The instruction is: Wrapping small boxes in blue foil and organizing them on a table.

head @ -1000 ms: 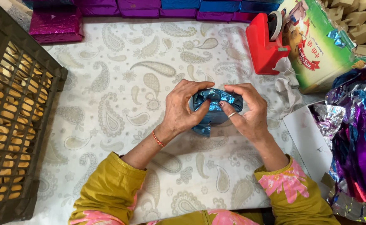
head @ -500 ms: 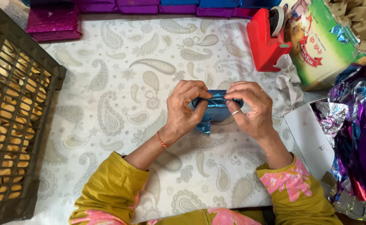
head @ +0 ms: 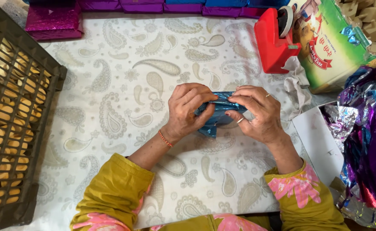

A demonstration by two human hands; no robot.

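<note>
Since a second ago our hands have barely shifted, fingers working a little tighter over the blue foil packet [head: 217, 112]. Our left hand [head: 187, 110] is clamped on its left end, our right hand [head: 256, 113] pinches its right end, and the packet sits between them just above the paisley-clothed surface [head: 111, 107]. To our left stands a brown crate [head: 12, 128]; ahead on the right is a red tape dispenser [head: 275, 42], with loose foil sheets [head: 367, 137] at the far right.
</note>
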